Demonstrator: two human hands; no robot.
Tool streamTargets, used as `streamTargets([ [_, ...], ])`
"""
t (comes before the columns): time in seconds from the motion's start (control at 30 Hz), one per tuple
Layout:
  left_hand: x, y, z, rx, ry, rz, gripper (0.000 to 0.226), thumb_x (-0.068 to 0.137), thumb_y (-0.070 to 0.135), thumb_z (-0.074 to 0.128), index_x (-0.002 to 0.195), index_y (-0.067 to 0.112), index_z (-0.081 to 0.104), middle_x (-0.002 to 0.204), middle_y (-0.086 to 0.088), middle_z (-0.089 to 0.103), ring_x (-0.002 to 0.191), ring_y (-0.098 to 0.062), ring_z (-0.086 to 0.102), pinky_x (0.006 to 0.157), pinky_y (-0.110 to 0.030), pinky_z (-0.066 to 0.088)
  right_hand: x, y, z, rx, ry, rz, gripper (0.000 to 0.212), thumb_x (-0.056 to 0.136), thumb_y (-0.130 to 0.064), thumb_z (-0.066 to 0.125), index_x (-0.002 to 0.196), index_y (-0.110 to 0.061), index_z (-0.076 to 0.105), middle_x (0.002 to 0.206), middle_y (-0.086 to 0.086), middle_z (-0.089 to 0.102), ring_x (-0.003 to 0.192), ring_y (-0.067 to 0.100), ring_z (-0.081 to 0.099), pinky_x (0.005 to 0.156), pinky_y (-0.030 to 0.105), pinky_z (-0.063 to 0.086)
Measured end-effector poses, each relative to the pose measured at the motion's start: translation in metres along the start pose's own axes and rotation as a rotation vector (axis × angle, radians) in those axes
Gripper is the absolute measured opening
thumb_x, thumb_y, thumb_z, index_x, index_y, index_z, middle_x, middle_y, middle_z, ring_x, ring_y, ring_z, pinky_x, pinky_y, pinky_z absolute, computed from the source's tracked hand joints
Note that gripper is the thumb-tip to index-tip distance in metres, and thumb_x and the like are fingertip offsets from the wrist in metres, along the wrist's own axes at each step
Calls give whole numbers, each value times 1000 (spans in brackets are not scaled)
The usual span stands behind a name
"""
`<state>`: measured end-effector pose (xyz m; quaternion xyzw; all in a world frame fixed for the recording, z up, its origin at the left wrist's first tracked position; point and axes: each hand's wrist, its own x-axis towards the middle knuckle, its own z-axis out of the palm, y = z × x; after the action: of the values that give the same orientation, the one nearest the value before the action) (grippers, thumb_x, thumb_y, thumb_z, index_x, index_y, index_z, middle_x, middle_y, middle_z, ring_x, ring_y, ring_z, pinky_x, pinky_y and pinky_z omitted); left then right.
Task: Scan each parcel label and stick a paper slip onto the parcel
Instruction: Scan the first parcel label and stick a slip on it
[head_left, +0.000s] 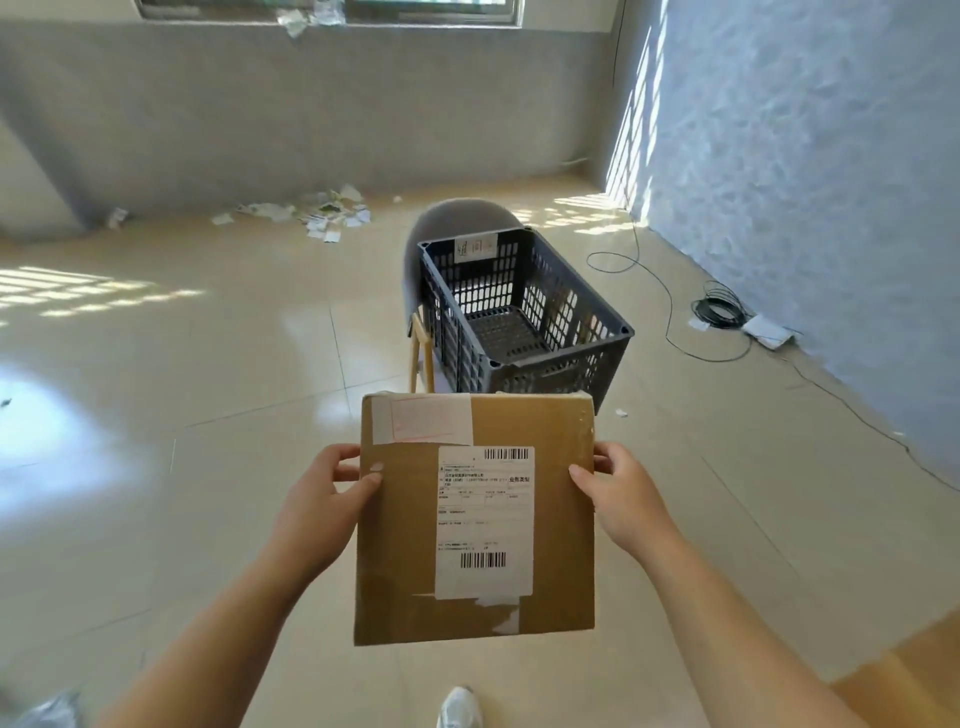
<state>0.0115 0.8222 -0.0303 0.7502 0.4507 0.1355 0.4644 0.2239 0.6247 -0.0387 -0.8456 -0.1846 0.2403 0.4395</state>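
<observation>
Open floor (182, 415) left of the parcel (405, 545), grey crate (561, 361) on a chair (462, 218) just beyond it.

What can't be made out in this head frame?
Head view only.
Text of the shipping label: too small, blurred.
Underside of the parcel, with fingers of left hand and right hand beneath: hidden by the parcel.
Writing on the note on the crate: too small.
Most of the chair: hidden by the crate.
</observation>
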Motion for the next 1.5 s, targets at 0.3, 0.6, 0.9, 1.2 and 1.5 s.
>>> streamTargets([
  [0.3,149,58,10,-118,52,64,26,87,42,56,110,36,45,101,12,58,88,-12,61,82,-44,54,152,-70,-15,-9,53,-77,37,95,-30,55,131,-23,48,114,-9,55,103,13,53,81,27,45],
  [0.6,315,138,23,-257,10,188,37,85,50,54,115,32,40,106,7,54,92,-16,58,70,-29,52,295,-145,-37,59,264,-148,35,95,-23,56,129,-27,51,117,-11,55,107,14,53,89,47,53],
  [0.9,433,183,56,-390,-115,110,54,74,71,33,110,31,42,100,11,56,96,-12,58,75,-28,49,429,-171,-58,224,110,-32,23,89,-51,55,94,-31,64,85,-25,70,83,-4,65,65,19,42],
  [1.2,520,185,121,-289,28,-76,31,90,60,35,91,34,51,93,8,63,91,-12,61,74,-31,51,573,-143,-49,175,0,142,47,84,-68,44,87,-24,61,100,3,66,98,27,62,91,49,50],
  [1.5,568,173,178,-206,92,-323,41,87,64,33,88,29,54,93,2,64,89,-16,61,81,-43,52,669,-116,-39,34,-166,144,49,85,-62,43,111,-24,60,105,-2,63,98,17,58,86,40,50],
])
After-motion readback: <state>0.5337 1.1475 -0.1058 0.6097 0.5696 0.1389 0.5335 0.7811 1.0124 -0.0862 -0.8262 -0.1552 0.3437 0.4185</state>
